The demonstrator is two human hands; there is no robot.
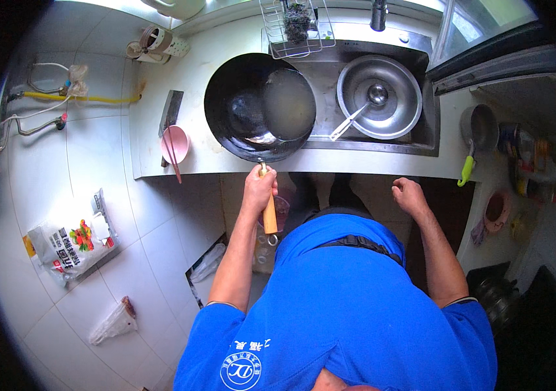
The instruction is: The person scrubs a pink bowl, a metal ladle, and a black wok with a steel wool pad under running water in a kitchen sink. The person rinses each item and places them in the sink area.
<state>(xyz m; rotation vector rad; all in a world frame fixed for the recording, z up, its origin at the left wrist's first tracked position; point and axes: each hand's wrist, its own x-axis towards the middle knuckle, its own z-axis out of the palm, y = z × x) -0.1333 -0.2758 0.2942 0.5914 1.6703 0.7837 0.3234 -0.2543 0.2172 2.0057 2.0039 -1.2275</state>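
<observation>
My left hand (pixel 261 188) is wrapped around the wooden handle (pixel 270 215) of a black wok (pixel 239 107). The wok reaches over the counter and the sink's left edge. Cloudy liquid (pixel 288 105) has pooled in its right half. In the sink (pixel 327 68), a wide metal basin (pixel 407 97) has a metal ladle (pixel 358 119) lying in it, its handle crossing the rim. Off to the right, just in front of the counter edge, my right hand (pixel 409 195) hangs with curled fingers and nothing visible in it.
A pink bowl (pixel 182 141) with chopsticks (pixel 174 156) across it rests by a dark knife-like blade (pixel 170 112). A wire rack (pixel 278 36) and faucet (pixel 378 17) stand behind. On the right are a saucepan (pixel 478 127) with green handle and an open window (pixel 483 49).
</observation>
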